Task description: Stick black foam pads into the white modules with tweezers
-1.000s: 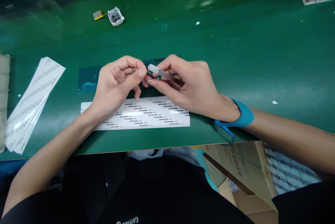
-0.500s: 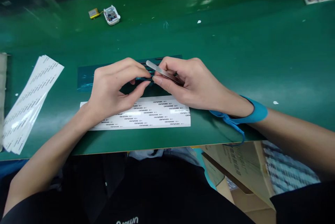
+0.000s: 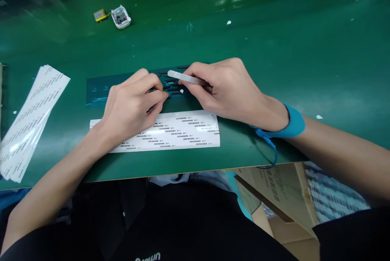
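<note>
Near the bench's (image 3: 274,45) front edge, just beyond the white sheet (image 3: 189,131), your left hand (image 3: 132,100) pinches its fingertips at the black strips (image 3: 175,93) on the blue sheet (image 3: 96,90), whether on one I cannot tell, while your right hand (image 3: 228,86) grips tweezers (image 3: 186,77). You seem to be handling strips singly, which calls for a light, steady pinch. They look slim, dark and unevenly staggered.
</note>
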Action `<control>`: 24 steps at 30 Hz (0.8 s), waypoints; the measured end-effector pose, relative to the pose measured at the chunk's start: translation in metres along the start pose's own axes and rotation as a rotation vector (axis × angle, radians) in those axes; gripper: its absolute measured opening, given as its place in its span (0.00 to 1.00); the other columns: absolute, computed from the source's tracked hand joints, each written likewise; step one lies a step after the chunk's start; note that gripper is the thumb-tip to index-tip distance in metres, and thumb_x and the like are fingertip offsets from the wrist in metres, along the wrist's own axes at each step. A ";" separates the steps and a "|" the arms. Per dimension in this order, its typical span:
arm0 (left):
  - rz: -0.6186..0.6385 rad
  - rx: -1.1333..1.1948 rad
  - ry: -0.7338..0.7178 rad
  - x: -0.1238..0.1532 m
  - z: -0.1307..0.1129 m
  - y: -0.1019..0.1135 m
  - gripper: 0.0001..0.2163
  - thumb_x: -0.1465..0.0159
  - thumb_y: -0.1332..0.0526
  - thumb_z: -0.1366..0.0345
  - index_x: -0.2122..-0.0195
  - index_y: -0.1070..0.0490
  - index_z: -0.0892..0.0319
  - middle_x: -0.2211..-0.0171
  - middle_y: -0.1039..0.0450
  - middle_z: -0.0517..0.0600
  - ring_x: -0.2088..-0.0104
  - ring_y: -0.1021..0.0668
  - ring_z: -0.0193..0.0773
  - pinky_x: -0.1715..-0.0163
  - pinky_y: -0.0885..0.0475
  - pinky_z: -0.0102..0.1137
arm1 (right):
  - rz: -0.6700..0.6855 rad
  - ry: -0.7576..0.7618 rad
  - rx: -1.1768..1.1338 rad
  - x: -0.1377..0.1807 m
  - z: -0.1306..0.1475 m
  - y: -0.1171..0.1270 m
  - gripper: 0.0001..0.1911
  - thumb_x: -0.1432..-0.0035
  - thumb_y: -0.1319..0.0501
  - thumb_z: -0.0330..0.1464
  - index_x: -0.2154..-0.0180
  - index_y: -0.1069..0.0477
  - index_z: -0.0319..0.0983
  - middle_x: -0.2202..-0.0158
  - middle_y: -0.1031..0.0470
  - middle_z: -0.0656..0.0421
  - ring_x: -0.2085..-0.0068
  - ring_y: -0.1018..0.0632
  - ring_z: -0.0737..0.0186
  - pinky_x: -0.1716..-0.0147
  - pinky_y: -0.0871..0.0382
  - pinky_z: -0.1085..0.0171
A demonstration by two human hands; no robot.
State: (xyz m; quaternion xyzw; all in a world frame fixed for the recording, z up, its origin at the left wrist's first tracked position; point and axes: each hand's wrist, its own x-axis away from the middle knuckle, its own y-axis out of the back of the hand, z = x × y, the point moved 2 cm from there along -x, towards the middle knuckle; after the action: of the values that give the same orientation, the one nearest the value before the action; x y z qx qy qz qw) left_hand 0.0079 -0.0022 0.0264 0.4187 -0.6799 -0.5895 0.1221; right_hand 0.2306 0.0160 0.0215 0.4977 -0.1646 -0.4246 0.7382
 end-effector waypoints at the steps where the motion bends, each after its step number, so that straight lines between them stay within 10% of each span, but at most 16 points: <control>1: 0.005 -0.010 -0.008 0.001 0.000 -0.001 0.12 0.27 0.41 0.68 0.65 0.19 0.53 0.62 0.19 0.52 0.62 0.22 0.45 0.68 0.29 0.40 | 0.015 0.001 0.012 0.000 0.000 -0.001 0.13 0.25 0.47 0.35 0.55 0.24 0.40 0.75 0.31 0.60 0.75 0.35 0.61 0.68 0.42 0.58; 12: -0.027 -0.391 -0.275 -0.001 -0.010 0.003 0.14 0.27 0.44 0.73 0.67 0.21 0.58 0.69 0.22 0.50 0.66 0.21 0.41 0.80 0.43 0.36 | 0.076 0.129 -0.009 -0.001 -0.002 0.001 0.14 0.24 0.46 0.35 0.57 0.24 0.38 0.73 0.30 0.60 0.73 0.33 0.62 0.69 0.44 0.60; 24: -0.110 -0.179 -0.209 0.000 -0.002 -0.008 0.10 0.27 0.37 0.69 0.67 0.21 0.56 0.64 0.18 0.49 0.67 0.24 0.40 0.80 0.38 0.36 | 0.076 0.075 0.023 0.001 0.003 -0.012 0.09 0.27 0.44 0.33 0.57 0.26 0.38 0.68 0.25 0.57 0.69 0.28 0.60 0.70 0.47 0.61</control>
State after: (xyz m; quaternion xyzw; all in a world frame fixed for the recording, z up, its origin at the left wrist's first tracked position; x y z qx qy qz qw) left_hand 0.0123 -0.0029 0.0198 0.3789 -0.6098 -0.6939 0.0549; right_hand 0.2237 0.0116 0.0123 0.5150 -0.1605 -0.3755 0.7536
